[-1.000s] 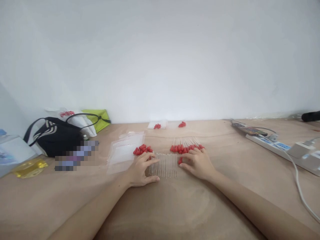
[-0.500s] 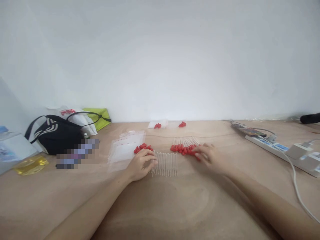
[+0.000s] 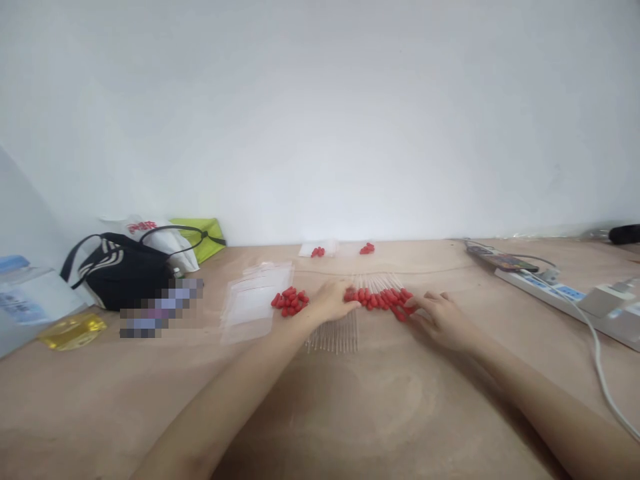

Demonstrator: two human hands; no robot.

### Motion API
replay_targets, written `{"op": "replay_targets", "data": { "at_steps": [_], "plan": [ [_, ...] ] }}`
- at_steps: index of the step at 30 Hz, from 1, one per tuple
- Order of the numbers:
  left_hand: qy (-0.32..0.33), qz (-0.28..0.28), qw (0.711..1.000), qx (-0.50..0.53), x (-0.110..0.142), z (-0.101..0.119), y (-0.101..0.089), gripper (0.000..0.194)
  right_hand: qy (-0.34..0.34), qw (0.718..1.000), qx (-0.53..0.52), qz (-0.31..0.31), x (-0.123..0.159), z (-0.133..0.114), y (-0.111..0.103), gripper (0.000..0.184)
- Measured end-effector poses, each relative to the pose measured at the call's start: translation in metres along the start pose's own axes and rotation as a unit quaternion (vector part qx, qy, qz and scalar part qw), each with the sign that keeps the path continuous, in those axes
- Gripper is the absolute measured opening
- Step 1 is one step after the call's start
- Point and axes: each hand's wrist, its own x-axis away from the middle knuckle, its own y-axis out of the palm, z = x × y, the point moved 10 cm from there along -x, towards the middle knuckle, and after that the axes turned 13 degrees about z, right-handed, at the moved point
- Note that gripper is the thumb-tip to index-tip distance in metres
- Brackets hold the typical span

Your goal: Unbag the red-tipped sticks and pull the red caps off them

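Note:
A row of thin sticks with red, bulb-shaped tips [image 3: 383,298] lies fanned out on the table, tips toward me. My left hand [image 3: 330,301] is at its left end, thumb pointing right beside the leftmost red tips; blur hides whether its fingers grip anything. Below that hand lies a second row of thin, pale sticks [image 3: 334,335], partly covered by it. My right hand [image 3: 441,320] rests at the fan's right end, fingers apart, fingertips touching the outermost red tips. Left of the sticks sits a pile of loose red pieces [image 3: 291,302].
Clear plastic bags [image 3: 255,300] overlap left of the pile. Two small red clusters [image 3: 317,252] lie near the wall, one on a bag. A power strip [image 3: 565,297] with a phone [image 3: 505,260] and cable is at right. A black bag [image 3: 120,273] and yellow packet [image 3: 74,331] stand left.
My left hand has moved right, from beside the loose red pieces to the left end of the red-tipped row, uncovering the pile. My right hand stays at the row's right end.

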Motion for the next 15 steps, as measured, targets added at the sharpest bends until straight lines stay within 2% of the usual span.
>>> {"op": "replay_targets", "data": {
  "at_steps": [4,8,12,15],
  "plan": [
    [0.04,0.002,0.999,0.015,-0.014,0.029,0.019,0.019,0.01,0.999,-0.032,0.008,0.0,0.004,-0.001,0.018],
    [0.047,0.009,0.999,0.012,-0.024,0.047,0.036,0.023,0.063,0.995,-0.064,0.04,0.0,0.018,-0.005,0.022],
    [0.035,0.018,0.999,0.006,-0.028,0.054,0.047,0.022,0.139,0.985,-0.087,0.061,0.003,0.038,-0.002,0.023],
    [0.016,0.031,0.999,0.003,-0.029,0.055,0.049,0.017,0.166,0.977,-0.113,0.065,0.006,0.045,0.004,0.022]
  ]
}}
